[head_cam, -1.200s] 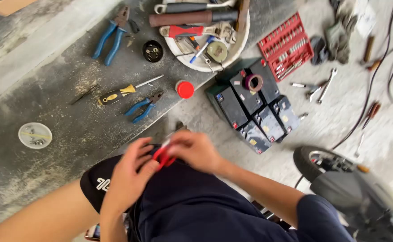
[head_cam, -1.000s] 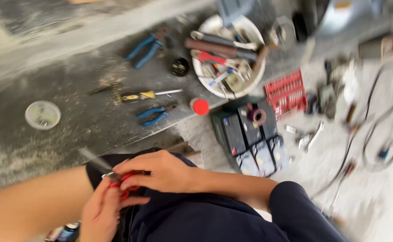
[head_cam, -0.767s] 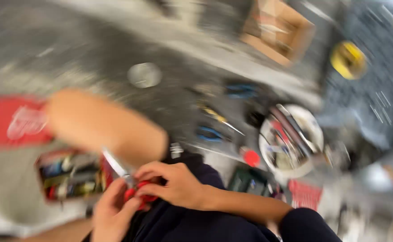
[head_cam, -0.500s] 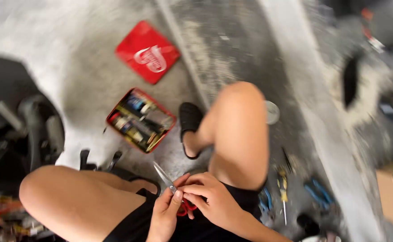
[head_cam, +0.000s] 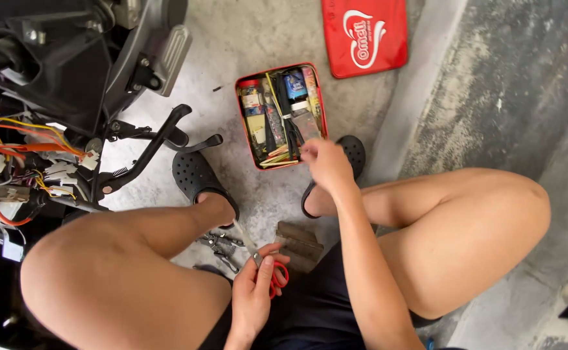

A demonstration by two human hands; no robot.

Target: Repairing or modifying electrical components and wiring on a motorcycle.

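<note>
The right hand [head_cam: 323, 162] covers the lower right corner of the open red rectangular tin box [head_cam: 242, 120]; whether its fingertips grip anything there cannot be told. The small items packed inside the tin are too small to identify. Above the tin, the flat red lid [head_cam: 387, 39] is cut off by the top edge. The left hand [head_cam: 256, 291] hides most of the red-handled scissors [head_cam: 277, 277].

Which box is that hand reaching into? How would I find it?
Start at the dark scooter body on the left, then look right across the grey floor. Between the two black clogs lies an open red tin packed with small tubes and bottles, the right hand at its lower edge. The flat red lid beyond it holds nothing.
</note>
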